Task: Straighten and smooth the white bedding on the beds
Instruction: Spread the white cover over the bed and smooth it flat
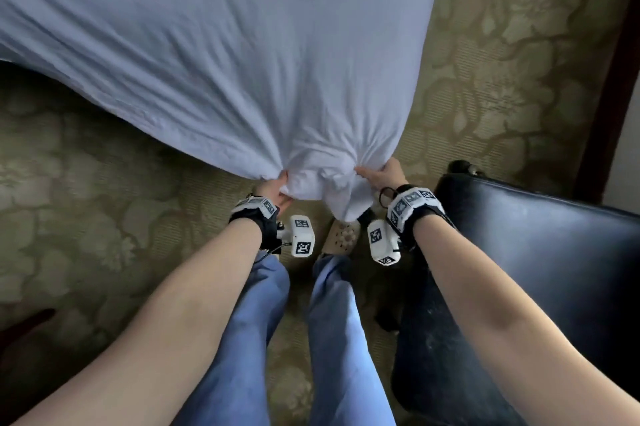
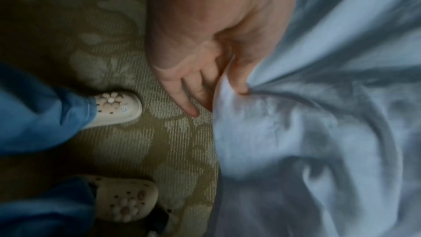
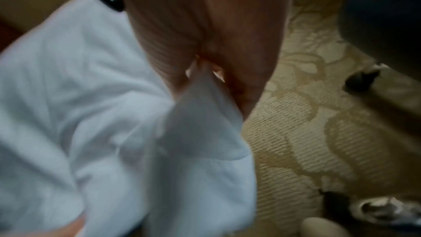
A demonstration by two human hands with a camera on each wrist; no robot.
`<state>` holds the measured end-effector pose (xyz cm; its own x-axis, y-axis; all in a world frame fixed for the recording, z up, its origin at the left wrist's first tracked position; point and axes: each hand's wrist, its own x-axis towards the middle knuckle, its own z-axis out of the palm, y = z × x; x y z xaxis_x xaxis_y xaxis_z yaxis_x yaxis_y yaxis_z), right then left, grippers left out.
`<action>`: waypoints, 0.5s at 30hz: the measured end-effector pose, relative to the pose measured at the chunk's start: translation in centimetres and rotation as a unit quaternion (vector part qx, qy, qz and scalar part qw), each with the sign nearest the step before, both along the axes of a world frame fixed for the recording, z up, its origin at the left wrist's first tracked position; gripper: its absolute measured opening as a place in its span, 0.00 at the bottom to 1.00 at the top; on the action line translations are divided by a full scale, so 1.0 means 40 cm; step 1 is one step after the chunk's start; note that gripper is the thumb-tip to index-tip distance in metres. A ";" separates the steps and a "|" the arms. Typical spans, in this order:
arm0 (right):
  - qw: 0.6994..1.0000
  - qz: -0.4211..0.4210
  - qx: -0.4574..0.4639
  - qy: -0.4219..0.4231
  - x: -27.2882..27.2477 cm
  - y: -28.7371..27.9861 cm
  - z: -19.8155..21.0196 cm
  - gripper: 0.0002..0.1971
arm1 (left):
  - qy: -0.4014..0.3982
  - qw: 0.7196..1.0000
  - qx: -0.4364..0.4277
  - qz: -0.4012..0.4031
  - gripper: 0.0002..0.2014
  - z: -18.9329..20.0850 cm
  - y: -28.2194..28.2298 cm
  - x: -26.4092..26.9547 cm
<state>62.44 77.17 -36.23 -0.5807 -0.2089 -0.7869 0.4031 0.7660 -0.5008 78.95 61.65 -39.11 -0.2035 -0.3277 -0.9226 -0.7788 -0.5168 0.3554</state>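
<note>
White bedding (image 1: pixel 221 44) is bunched at its corner because your left hand (image 1: pixel 275 190) and right hand (image 1: pixel 382 176) each pinch it, ready to pull it taut.

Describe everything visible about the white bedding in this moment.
The white fabric bedding is thin, soft and creased, spreading wide at the top of the head view and narrowing to a bunched corner near the person. The left hand and right hand each grip that gathered end, with folds fanning out from both grips. Its loose tip hangs between them above the patterned carpet.
</note>
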 end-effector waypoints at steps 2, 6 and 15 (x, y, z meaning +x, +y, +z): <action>0.994 0.097 0.057 -0.007 0.001 -0.012 -0.040 0.26 | -0.021 0.994 0.080 0.072 0.14 -0.013 -0.006 0.012; 0.983 0.135 0.123 0.000 -0.032 -0.068 -0.032 0.26 | -0.071 0.993 0.073 0.056 0.08 0.043 -0.072 -0.024; 0.986 0.135 0.086 0.043 -0.132 -0.135 0.275 0.25 | -0.046 0.999 0.000 -0.025 0.19 0.349 -0.168 -0.172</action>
